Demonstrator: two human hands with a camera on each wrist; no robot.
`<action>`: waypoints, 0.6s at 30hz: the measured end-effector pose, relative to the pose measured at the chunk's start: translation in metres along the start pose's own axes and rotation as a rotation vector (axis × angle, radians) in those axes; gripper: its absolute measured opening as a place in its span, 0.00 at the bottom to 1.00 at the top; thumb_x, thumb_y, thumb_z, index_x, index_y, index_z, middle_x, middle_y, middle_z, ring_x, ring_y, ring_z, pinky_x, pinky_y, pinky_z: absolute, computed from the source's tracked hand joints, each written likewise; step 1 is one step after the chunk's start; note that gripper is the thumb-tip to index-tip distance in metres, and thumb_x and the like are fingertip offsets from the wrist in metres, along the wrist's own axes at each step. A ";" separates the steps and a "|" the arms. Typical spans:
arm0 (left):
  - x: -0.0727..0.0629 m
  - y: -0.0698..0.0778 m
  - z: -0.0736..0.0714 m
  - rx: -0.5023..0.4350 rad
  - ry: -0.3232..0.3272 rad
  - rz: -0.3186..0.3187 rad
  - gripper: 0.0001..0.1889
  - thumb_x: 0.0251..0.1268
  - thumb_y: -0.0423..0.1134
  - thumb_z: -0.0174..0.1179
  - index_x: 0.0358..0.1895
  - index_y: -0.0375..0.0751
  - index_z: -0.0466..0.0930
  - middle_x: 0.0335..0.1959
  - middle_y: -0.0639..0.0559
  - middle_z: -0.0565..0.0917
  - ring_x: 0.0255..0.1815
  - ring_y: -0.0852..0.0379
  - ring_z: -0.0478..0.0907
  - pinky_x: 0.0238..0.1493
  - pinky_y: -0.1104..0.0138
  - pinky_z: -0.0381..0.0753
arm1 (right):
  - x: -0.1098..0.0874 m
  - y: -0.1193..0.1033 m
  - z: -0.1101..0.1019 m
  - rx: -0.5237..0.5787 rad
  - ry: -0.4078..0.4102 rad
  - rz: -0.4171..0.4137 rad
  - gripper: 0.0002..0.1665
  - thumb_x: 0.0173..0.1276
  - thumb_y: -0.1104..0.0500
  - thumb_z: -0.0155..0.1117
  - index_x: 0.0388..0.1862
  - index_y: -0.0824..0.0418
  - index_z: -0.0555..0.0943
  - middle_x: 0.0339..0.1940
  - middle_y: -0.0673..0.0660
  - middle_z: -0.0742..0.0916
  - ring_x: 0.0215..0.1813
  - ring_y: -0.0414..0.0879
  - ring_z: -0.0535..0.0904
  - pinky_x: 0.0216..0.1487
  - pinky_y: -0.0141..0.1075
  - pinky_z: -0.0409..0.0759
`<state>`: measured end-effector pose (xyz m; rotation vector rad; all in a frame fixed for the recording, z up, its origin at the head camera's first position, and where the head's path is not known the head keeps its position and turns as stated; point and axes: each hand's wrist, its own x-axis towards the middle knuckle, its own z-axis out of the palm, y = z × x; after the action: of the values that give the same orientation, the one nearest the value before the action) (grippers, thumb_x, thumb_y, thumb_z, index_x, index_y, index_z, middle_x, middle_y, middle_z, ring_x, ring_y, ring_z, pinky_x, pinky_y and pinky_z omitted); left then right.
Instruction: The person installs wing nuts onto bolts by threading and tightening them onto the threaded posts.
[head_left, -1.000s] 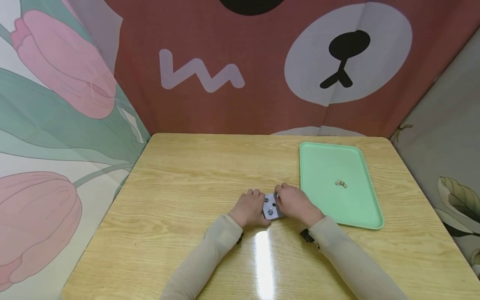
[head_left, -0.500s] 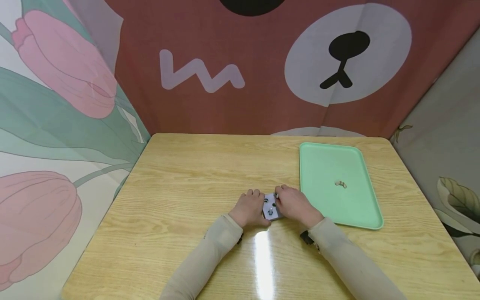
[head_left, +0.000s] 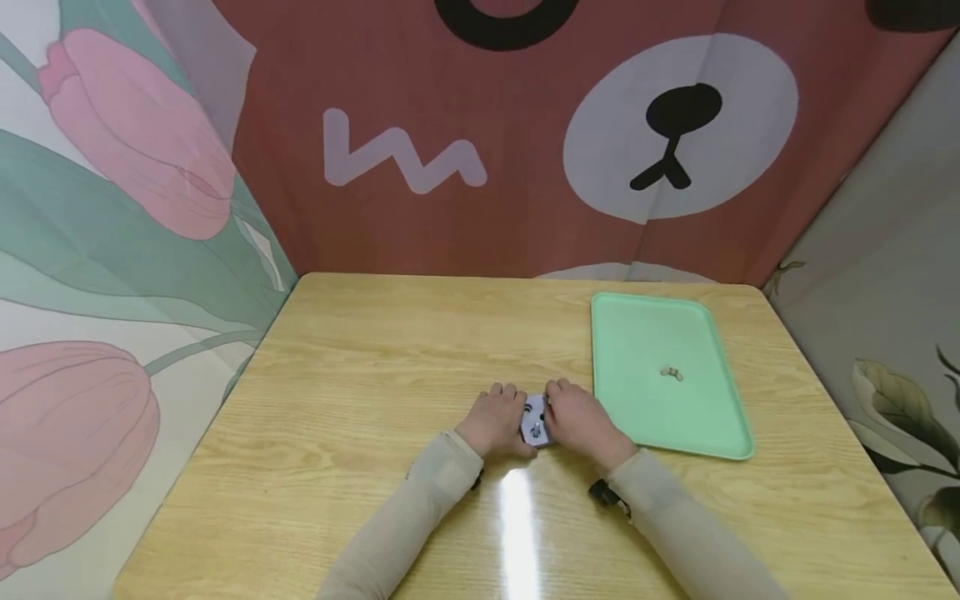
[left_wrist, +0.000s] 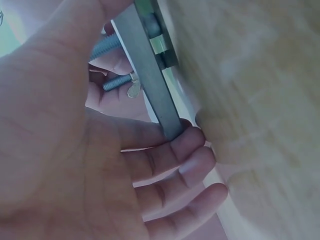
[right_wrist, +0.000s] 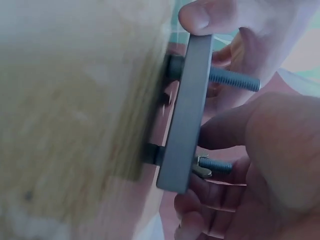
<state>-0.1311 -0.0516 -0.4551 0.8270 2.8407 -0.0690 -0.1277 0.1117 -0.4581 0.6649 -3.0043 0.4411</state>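
Observation:
A small grey metal plate lies at the table's middle, with several bolts through it. My left hand grips its left side, thumb at the near edge, fingers along the far side. In the right wrist view one bolt stands bare. A shorter one carries a brass-coloured wing nut close to the plate. My right hand is at the plate's far right corner, its thumb and fingers pinching around that wing nut. The left wrist view also shows the wing nut. Bolt heads raise the plate off the table.
A light green tray lies to the right, just beyond my right hand. Several small brass-coloured pieces sit together on it. The wooden table ends at patterned cloth behind and at both sides.
The head view has tilted and shifted slightly. My right fingers have turned a little at the plate's corner and now cover more of it. My left hand keeps its grip.

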 end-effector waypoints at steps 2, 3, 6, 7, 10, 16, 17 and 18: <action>-0.002 0.000 0.000 -0.010 0.006 0.002 0.42 0.41 0.69 0.65 0.54 0.42 0.71 0.36 0.53 0.70 0.37 0.56 0.66 0.37 0.64 0.72 | -0.002 -0.002 0.000 -0.008 0.001 0.001 0.06 0.65 0.63 0.58 0.35 0.67 0.74 0.27 0.56 0.75 0.28 0.47 0.72 0.28 0.41 0.73; -0.003 0.000 0.001 -0.013 0.006 0.005 0.41 0.41 0.69 0.65 0.54 0.42 0.71 0.35 0.53 0.70 0.37 0.56 0.66 0.37 0.64 0.72 | -0.003 -0.003 0.000 -0.016 -0.004 0.004 0.06 0.65 0.63 0.58 0.36 0.67 0.74 0.28 0.56 0.75 0.28 0.47 0.72 0.28 0.41 0.73; -0.004 0.000 0.002 -0.021 -0.004 0.013 0.41 0.41 0.68 0.65 0.54 0.41 0.71 0.35 0.53 0.70 0.36 0.56 0.65 0.37 0.63 0.72 | -0.004 -0.003 -0.001 -0.036 -0.033 0.022 0.06 0.65 0.63 0.59 0.36 0.66 0.74 0.28 0.56 0.75 0.28 0.46 0.72 0.28 0.39 0.73; -0.004 0.000 0.002 -0.018 -0.003 0.013 0.41 0.41 0.68 0.65 0.54 0.41 0.71 0.35 0.53 0.70 0.36 0.56 0.65 0.38 0.63 0.72 | -0.003 -0.003 -0.002 -0.041 -0.031 0.023 0.06 0.65 0.63 0.59 0.35 0.66 0.75 0.28 0.56 0.75 0.28 0.46 0.72 0.28 0.39 0.73; -0.003 0.001 0.000 -0.026 0.008 0.007 0.41 0.41 0.68 0.65 0.55 0.41 0.71 0.36 0.53 0.69 0.37 0.56 0.65 0.39 0.63 0.72 | -0.001 -0.005 -0.007 -0.040 -0.010 0.027 0.05 0.66 0.63 0.59 0.35 0.66 0.76 0.28 0.56 0.76 0.28 0.46 0.73 0.29 0.39 0.74; -0.002 0.000 -0.001 -0.048 -0.005 -0.002 0.41 0.41 0.68 0.66 0.53 0.41 0.72 0.35 0.54 0.69 0.37 0.56 0.65 0.38 0.63 0.71 | 0.004 -0.008 -0.014 -0.035 -0.061 -0.002 0.10 0.64 0.65 0.59 0.44 0.65 0.76 0.30 0.56 0.79 0.28 0.45 0.74 0.29 0.38 0.75; -0.002 0.000 -0.001 -0.045 -0.009 -0.001 0.40 0.41 0.68 0.66 0.53 0.41 0.72 0.35 0.54 0.69 0.36 0.57 0.64 0.38 0.63 0.71 | 0.004 -0.009 -0.016 -0.032 -0.083 -0.008 0.10 0.63 0.65 0.60 0.44 0.65 0.76 0.30 0.56 0.78 0.28 0.45 0.74 0.29 0.37 0.75; -0.003 -0.001 -0.001 -0.044 -0.012 -0.002 0.40 0.41 0.68 0.66 0.53 0.42 0.72 0.34 0.54 0.69 0.36 0.57 0.64 0.38 0.63 0.70 | 0.004 -0.009 -0.017 -0.030 -0.102 -0.013 0.10 0.63 0.66 0.60 0.44 0.65 0.76 0.30 0.56 0.78 0.28 0.45 0.73 0.29 0.37 0.74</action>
<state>-0.1294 -0.0534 -0.4532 0.8124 2.8209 -0.0117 -0.1281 0.1065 -0.4390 0.7258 -3.0934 0.3717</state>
